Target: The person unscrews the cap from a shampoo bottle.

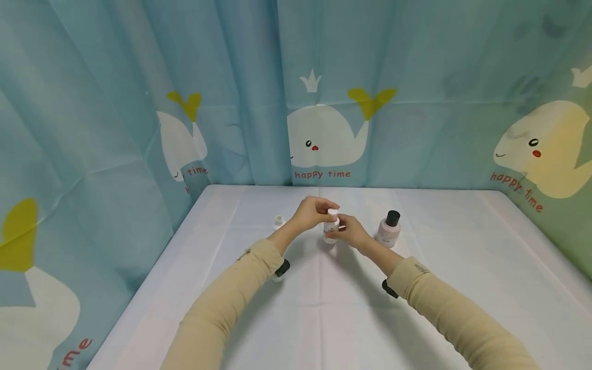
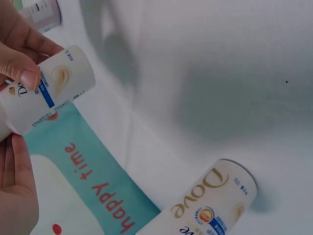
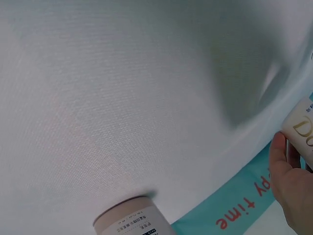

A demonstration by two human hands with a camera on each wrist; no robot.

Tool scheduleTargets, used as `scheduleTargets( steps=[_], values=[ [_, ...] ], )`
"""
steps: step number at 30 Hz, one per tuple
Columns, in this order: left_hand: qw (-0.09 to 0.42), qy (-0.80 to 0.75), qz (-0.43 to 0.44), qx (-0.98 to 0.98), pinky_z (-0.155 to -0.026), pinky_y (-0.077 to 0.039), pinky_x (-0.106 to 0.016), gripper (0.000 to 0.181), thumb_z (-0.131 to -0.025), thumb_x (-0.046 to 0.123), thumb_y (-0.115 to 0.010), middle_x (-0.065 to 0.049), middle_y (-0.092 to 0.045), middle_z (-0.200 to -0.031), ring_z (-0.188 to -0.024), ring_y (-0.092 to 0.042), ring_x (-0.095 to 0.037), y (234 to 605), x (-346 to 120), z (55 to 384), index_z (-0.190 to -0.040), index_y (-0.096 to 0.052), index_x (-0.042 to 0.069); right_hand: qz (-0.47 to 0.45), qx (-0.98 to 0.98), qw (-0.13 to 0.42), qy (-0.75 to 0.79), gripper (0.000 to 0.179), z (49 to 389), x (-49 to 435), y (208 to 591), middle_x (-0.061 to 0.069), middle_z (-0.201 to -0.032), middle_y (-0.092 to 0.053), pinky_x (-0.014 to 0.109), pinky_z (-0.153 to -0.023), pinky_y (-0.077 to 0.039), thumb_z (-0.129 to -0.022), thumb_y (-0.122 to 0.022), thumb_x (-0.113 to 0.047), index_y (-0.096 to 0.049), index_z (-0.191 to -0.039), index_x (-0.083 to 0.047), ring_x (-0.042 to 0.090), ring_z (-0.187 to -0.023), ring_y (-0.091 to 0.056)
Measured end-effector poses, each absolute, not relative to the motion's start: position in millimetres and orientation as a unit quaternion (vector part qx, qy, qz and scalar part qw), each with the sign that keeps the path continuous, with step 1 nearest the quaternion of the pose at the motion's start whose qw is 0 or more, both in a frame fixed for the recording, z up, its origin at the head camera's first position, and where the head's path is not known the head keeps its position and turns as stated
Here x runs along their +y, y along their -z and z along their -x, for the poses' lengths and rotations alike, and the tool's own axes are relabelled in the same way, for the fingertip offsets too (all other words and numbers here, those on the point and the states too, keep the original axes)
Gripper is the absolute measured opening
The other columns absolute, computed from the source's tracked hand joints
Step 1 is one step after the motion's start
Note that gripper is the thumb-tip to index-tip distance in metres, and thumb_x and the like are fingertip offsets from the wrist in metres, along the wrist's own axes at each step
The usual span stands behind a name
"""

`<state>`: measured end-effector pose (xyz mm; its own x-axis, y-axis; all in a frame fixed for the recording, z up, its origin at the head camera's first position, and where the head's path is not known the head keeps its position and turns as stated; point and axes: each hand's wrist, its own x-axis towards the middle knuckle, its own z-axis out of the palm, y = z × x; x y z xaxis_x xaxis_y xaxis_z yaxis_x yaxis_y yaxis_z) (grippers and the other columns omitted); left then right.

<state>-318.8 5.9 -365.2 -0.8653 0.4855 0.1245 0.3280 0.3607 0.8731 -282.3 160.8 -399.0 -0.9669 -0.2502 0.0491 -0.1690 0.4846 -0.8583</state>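
Near the far middle of the table, a small white Dove bottle (image 1: 330,227) is held upright between both hands. My left hand (image 1: 311,214) pinches its white cap (image 1: 332,211) from above. Thumb and fingers of my right hand (image 1: 353,232) grip the body lower down. In the left wrist view the label of this held bottle (image 2: 58,85) shows beside the right thumb. A second Dove bottle (image 2: 210,200) stands to the left, partly behind the left forearm; its bare neck (image 1: 279,219) shows without a cap.
Right of the hands stands a pinkish bottle (image 1: 388,232) with a black cap; its base also shows in the right wrist view. Another black-capped bottle (image 1: 278,278) is partly behind the left sleeve. A black cap (image 1: 390,289) peeks out beside the right sleeve. A whale-print curtain (image 1: 250,144) borders the table.
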Motion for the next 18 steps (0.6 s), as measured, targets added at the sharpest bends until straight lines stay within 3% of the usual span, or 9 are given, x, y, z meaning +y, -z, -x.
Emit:
scheduleTargets(
  steps=[18],
  values=[
    [0.063, -0.499, -0.243, 0.829, -0.077, -0.056, -0.025, 0.029, -0.082, 0.011, -0.073, -0.013, -0.069, -0.112, -0.094, -0.067, -0.022, 359, 1, 293, -0.11, -0.069, 0.005, 0.165, 0.852, 0.051, 0.494, 0.038, 262, 163, 394, 0.026, -0.108, -0.064, 0.033, -0.078, -0.056, -0.086, -0.068, -0.008, -0.056, -0.115, 0.012, 0.026, -0.091, -0.065]
  ],
)
